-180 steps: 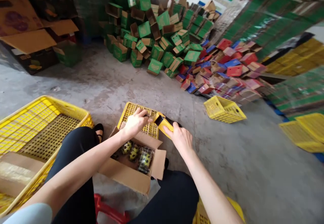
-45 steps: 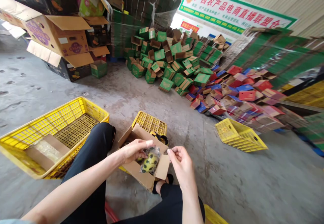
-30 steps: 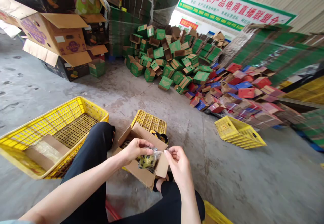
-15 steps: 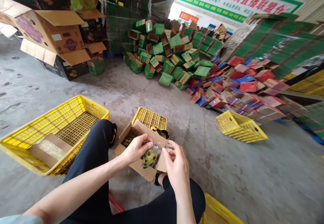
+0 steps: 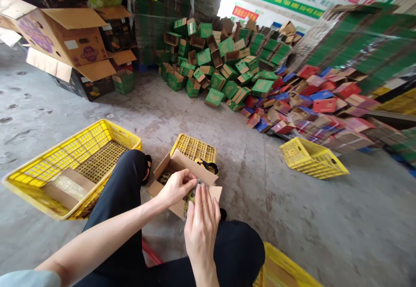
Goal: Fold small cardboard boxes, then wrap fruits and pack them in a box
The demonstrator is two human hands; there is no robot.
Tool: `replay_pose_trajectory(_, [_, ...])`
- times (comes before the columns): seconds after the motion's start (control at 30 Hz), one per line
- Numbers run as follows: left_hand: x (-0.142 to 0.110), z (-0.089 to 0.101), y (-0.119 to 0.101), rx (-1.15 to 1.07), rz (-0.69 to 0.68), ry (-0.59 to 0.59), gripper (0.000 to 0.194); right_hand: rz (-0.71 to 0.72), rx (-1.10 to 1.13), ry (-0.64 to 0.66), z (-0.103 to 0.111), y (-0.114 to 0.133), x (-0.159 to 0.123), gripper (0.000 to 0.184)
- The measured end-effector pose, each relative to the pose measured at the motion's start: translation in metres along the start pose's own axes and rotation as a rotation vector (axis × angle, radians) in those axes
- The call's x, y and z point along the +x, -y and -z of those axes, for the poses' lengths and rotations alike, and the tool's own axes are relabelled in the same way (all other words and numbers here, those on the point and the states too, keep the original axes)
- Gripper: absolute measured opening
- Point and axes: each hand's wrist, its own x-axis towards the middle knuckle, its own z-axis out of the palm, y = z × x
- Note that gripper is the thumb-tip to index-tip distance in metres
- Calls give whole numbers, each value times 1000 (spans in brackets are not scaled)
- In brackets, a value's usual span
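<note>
Over an open cardboard box [image 5: 186, 160] in front of my knees, a yellow-green fruit with dark blotches [image 5: 189, 196] hangs in a clear plastic bag. My left hand [image 5: 175, 187] pinches the top of the bag between thumb and fingers. Flat against the near right side of the bag lies my right hand [image 5: 203, 222], its fingers straight and the thumb apart. It covers much of the fruit. Inside the box at the left sits another dark-spotted fruit [image 5: 164, 177]. The box rests by an upturned yellow crate [image 5: 195, 145], where a tape dispenser [image 5: 208, 165] lies.
A yellow crate [image 5: 107, 127] with a taped cardboard piece [image 5: 69, 187] stands at my left. Another yellow crate [image 5: 313, 159] is off to the right, and one [image 5: 269, 256] is by my right knee. Heaps of green boxes [image 5: 214, 98] and red-blue boxes [image 5: 325, 105] lie behind.
My right hand has moved left, from beside the bag to against it, and its bent fingers have straightened. The left hand stays at the bag's top. The view has shifted slightly.
</note>
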Motion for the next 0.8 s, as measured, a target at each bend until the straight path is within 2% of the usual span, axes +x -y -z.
replay_pose_trajectory(0.1, [-2, 1, 1, 100, -40, 26, 23, -70, 39, -25, -5, -4, -4, 61])
replay_pose_trajectory(0.2, [-4, 2, 2, 179, -81, 52, 22, -184, 196, -34, -3, -8, -5, 52])
replay_pose_trajectory(0.37, [-6, 6, -2, 231, -190, 77, 22, -626, 617, 34, 4, -17, 1, 44])
replay_pose_trajectory(0.47, [-8, 9, -7, 216, -176, 91, 22, -794, 816, 123, 6, -21, 8, 41])
replay_pose_trajectory(0.67, [-7, 14, -11, 242, -171, 46, 28, -849, 1137, 321, 5, -28, 18, 34])
replay_pose_trajectory(0.73, [-5, 18, -9, 271, -207, 34, 34, -862, 1152, 306, 2, -30, 18, 32])
replay_pose_trajectory(0.8, [-2, 23, -4, 269, -231, 78, 45, -859, 1147, 255, -1, -32, 18, 30])
